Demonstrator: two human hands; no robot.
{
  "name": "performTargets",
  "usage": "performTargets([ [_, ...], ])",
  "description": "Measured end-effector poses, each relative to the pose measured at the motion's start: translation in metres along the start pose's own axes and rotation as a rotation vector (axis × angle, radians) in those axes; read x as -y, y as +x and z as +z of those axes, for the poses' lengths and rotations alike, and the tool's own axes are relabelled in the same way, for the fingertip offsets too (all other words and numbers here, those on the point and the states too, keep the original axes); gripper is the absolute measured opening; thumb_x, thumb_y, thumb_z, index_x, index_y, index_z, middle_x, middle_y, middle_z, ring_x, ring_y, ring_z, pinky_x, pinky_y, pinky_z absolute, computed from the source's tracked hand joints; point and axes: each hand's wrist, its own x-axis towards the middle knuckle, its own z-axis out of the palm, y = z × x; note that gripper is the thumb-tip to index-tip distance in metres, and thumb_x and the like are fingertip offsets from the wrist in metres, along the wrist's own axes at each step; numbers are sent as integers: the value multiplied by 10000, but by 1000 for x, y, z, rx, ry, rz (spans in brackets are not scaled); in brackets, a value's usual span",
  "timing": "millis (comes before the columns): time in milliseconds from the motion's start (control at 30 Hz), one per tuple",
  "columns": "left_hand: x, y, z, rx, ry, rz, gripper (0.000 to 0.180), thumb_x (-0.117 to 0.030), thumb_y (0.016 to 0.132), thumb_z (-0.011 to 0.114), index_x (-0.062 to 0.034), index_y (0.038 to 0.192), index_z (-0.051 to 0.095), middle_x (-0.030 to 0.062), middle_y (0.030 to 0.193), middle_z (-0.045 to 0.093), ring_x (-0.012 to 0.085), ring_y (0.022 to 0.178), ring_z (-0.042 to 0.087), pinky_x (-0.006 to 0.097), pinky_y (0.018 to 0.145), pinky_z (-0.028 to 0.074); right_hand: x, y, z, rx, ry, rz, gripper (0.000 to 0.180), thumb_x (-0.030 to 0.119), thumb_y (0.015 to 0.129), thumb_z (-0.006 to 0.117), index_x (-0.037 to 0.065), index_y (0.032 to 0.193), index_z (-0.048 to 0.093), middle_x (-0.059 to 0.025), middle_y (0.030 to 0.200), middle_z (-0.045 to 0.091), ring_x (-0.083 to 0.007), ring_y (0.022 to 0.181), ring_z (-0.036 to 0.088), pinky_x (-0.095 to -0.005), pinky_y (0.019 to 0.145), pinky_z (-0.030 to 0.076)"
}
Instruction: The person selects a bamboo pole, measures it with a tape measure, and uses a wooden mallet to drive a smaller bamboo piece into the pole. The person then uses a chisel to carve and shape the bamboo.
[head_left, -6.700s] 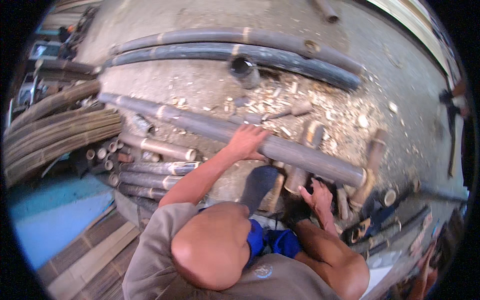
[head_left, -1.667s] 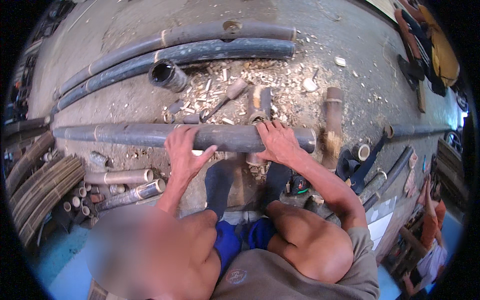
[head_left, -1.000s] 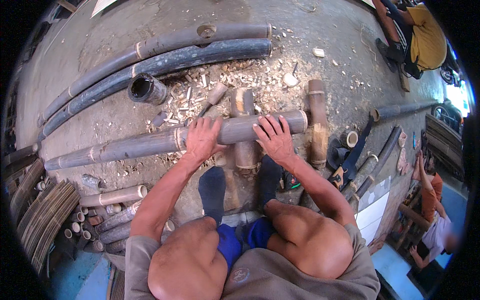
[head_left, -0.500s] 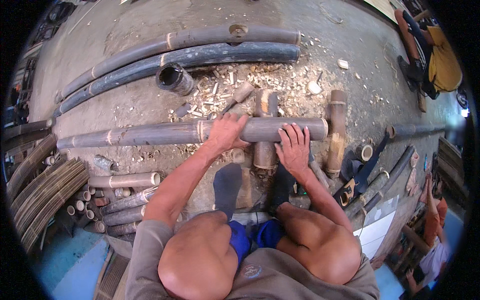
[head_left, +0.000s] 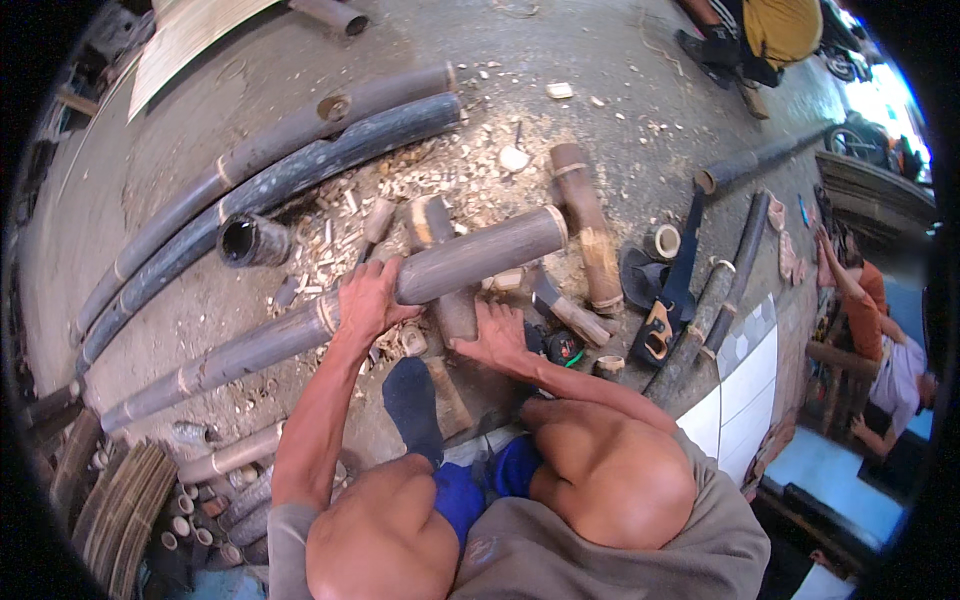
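As I hold the long, round, gray-brown bamboo pole (head_left: 470, 260) with my left hand (head_left: 374, 300), its fingers go over the far side and its thumb stays near me. My right hand (head_left: 498, 338) is off the pole, spread wide, just below it. I cannot tell if its thumb touches the short, thick, brown bamboo piece (head_left: 456, 316). The pole lies across that short piece, tilted up to the right. Its right end is just beside a brown bamboo stick with a pale chopped patch (head_left: 587, 235). Near my right hand lies a small axe with a wooden handle (head_left: 580, 318), and farther right, a black saw with a tan handle (head_left: 679, 268). Pale wood chips (head_left: 400, 183) cover the gray floor (head_left: 560, 50) past the pole.
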Motion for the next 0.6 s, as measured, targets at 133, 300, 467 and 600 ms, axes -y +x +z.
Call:
performTargets([
  [133, -10, 2, 9, -18, -15, 11, 929, -474, 602, 955, -161, 1398, 591, 158, 1171, 700, 380, 1116, 671, 521, 954, 519, -14, -3, -3, -15, 91, -51, 924, 580, 807, 747, -51, 1444, 523, -309, 1238, 642, -447, 1170, 597, -589, 998, 421],
  [300, -3, 1, 14, -15, 14, 21, 966, -481, 583, 971, -139, 1400, 585, 156, 1161, 700, 371, 1106, 672, 525, 948, 513, -62, -16, -32, -391, 151, -122, 432, 379, 915, 709, 40, 1182, 687, -219, 1134, 682, -412, 1063, 629, -507, 899, 492],
  [467, -10, 2, 13, 2, 30, 20, 951, -446, 582, 955, -151, 1407, 585, 155, 1161, 705, 372, 1064, 689, 494, 928, 551, -130, -72, -79, -546, 264, 234, 315, 308, 960, 685, 18, 1079, 706, -214, 1062, 718, -430, 948, 700, -525, 848, 547],
  [600, -5, -1, 9, -3, 21, 2, 943, -462, 586, 953, -140, 1395, 592, 156, 1151, 707, 375, 1071, 685, 504, 942, 537, -121, -121, -76, 52, -47, 403, 468, 414, 966, 700, 25, 1223, 653, -255, 1040, 722, -470, 865, 715, -550, 783, 572],
])
